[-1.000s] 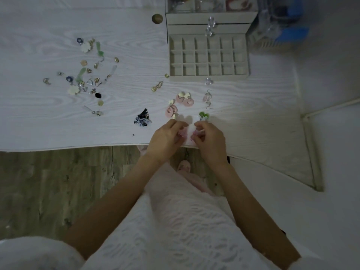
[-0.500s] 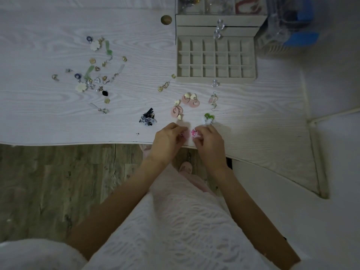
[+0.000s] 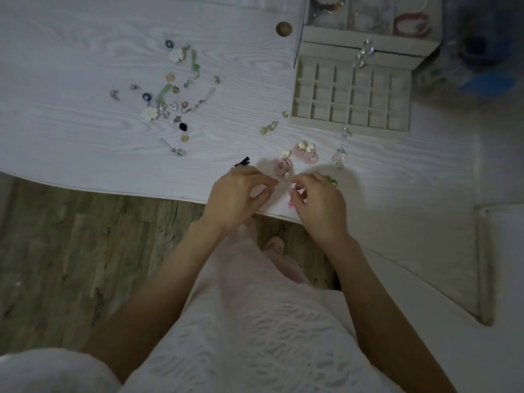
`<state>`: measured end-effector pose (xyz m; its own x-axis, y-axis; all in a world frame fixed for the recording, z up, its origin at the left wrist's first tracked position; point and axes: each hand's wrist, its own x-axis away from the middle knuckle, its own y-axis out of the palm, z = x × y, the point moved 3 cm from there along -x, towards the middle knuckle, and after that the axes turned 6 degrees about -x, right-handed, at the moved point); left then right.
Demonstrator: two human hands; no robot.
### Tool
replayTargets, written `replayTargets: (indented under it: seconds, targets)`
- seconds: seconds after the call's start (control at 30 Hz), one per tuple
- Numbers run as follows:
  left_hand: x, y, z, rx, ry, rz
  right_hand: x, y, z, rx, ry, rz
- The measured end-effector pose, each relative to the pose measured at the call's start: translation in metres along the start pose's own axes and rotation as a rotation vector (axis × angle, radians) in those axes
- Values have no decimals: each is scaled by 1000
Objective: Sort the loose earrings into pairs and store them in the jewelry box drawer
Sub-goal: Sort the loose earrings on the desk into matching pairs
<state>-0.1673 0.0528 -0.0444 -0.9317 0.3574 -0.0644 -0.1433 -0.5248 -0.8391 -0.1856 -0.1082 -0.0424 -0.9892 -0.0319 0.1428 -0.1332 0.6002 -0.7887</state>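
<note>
White wood-grain surface [image 3: 85,137] fills the upper part of the view, its near edge running from the left side down to the right, with grey-brown plank floor [image 3: 71,251] below it; the broad bare stretch of surface lies on the left and along the near edge, while the far right is taken by the beige jewelry box [image 3: 365,38] and its pulled-out beige drawer of small square compartments [image 3: 351,100], whose front edge faces the person; a clear knob [image 3: 346,132] sticks out from that front edge; a blurred blue object [image 3: 487,80] sits just right of the box.

Both hands hover over the near edge of the surface, close together but apart; the left hand [image 3: 238,194] has its fingers curled with thumb and forefinger nearly meeting, and whether it holds anything I cannot tell; the right hand [image 3: 320,205] has its fingertips drawn together above a small bright pink earring [image 3: 291,205] lying at the edge, and whether it pinches something is unclear.

Just beyond the hands lie pink disc earrings with cream shell tops [image 3: 306,153], a green earring [image 3: 331,180] partly hidden by the right hand, and a dark blue-black earring [image 3: 242,163] beside the left hand; a gold pair [image 3: 268,128] rests between these and the drawer; a scattered cluster of loose mixed earrings [image 3: 170,103] lies well apart to the left.
</note>
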Motion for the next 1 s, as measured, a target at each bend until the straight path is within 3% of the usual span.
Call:
replayTargets:
  seconds: [0.23, 0.37, 0.43, 0.6, 0.73, 1.0]
  targets:
    - [-7, -78, -89, -83, -281, 156, -87, 15, -68, 8, -152, -220]
    - [-31, -96, -151, 78, -506, 225, -148, 38, -100, 30, -268, -201]
    - [-47, -96, -177, 50, -583, 245, -179, 48, -112, 44, -312, -177]
    - [-89, -100, -211, -307, -568, 161, -246, 74, -142, 49, -351, -107]
    - [-108, -93, -214, -379, -483, 51, -279, 92, -145, 123, -294, -184]
    - [-123, -96, -226, -289, -529, -20, -291, 106, -151, 179, -284, -189]
